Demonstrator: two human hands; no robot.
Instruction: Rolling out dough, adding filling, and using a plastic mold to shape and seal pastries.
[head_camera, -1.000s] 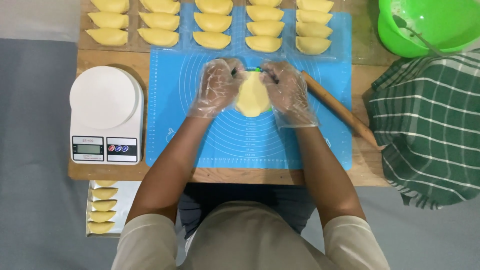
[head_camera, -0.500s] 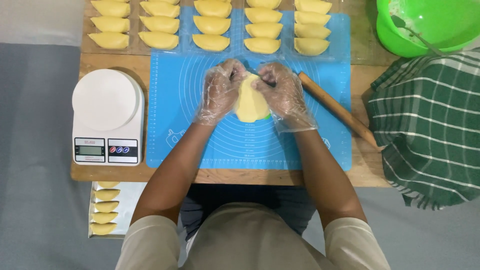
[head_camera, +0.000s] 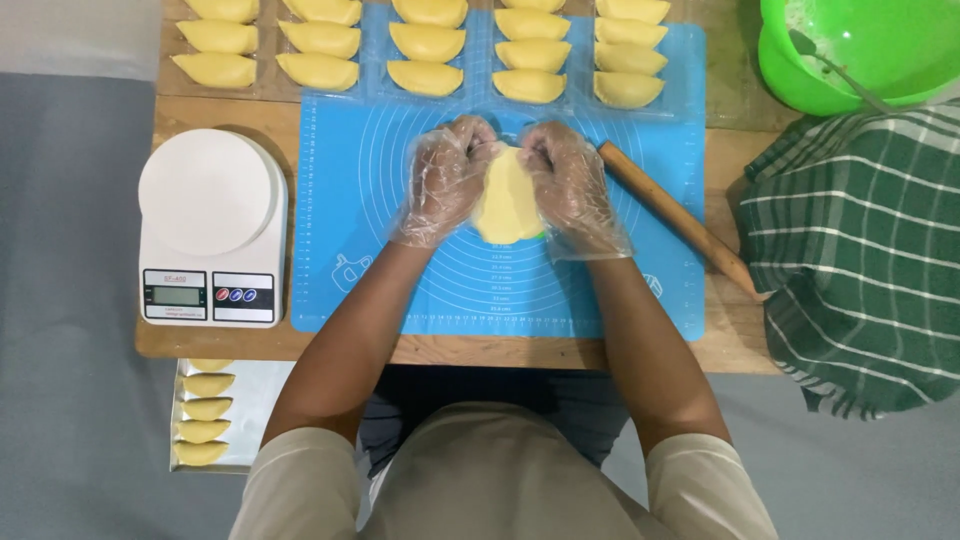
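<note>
While both hands wear thin, crinkled clear plastic gloves, they close from either side on a pale yellow dough piece (head_camera: 507, 200), smooth and matte, rounded at its lower edge and narrowing toward the top. The left hand (head_camera: 443, 180) curls its fingers over the dough's left rim; the right hand (head_camera: 572, 185) does the same on the right rim, and the knuckles of both nearly meet above it. Dough and hands sit over the middle of a blue silicone mat (head_camera: 380, 270), printed with concentric rings and ruled edges, which lies flat on the wooden table (head_camera: 730, 330).

Along the table's far edge, rows of folded half-moon pastries (head_camera: 425, 76) lie in neat columns, glossy and plump. A slim wooden rolling pin (head_camera: 680, 220) lies slanted at the mat's right edge. At the table's left edge stands a white scale (head_camera: 212, 230) with a round platform. A green plastic bowl (head_camera: 860, 50) occupies the far right corner, beside a green checked cloth (head_camera: 860, 260) that is rumpled and draped over the right edge. More pastries rest on a tray (head_camera: 205, 415) below the near left corner.
</note>
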